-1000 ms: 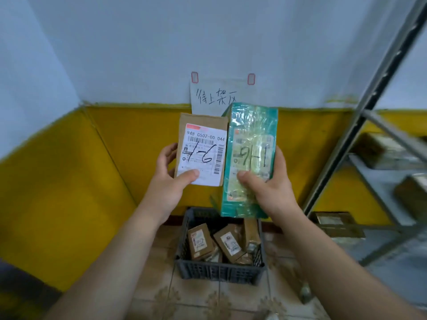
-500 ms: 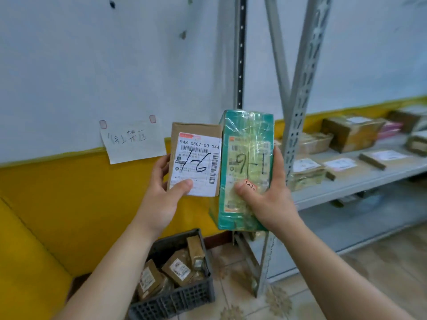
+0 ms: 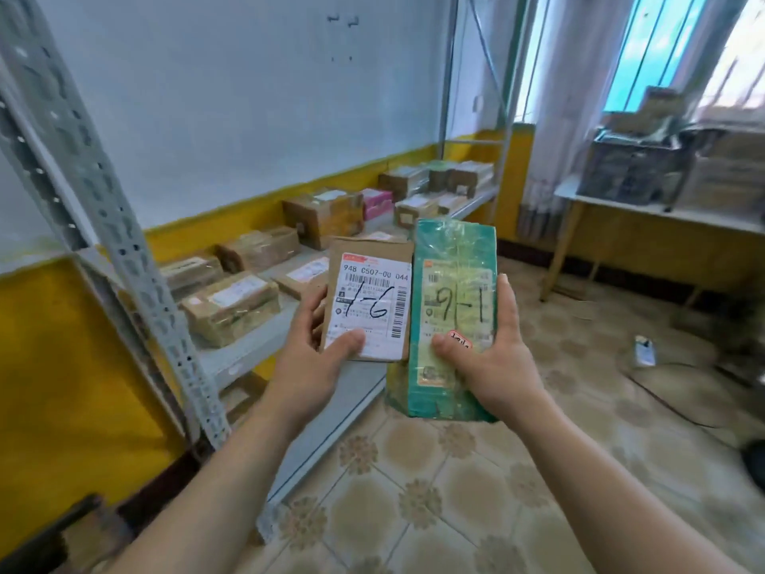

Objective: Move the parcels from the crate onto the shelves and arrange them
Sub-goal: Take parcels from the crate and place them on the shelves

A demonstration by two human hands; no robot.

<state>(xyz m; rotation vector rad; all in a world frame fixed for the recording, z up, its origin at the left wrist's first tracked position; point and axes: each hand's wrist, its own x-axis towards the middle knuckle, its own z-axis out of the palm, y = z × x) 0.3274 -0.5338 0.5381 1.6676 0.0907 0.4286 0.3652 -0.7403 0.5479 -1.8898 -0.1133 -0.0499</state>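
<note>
Labels face the person, likely so the scrawled numbers can be read: the left hand [image 3: 314, 362] grips the brown parcel [image 3: 372, 300] at its lower edge, and the right hand [image 3: 492, 358] clasps the green parcel [image 3: 455, 308] beside it. Beyond, the shelf [image 3: 244, 354] already carries taped boxes [image 3: 232, 306], leaving few gaps; a slotted upright [image 3: 136, 258] stands nearer, to the left.

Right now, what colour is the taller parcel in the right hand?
The parcel is green, wrapped in shiny clear film, best seen in the head view.

Bright window [image 3: 658, 51] daylight, blurred edges
</note>
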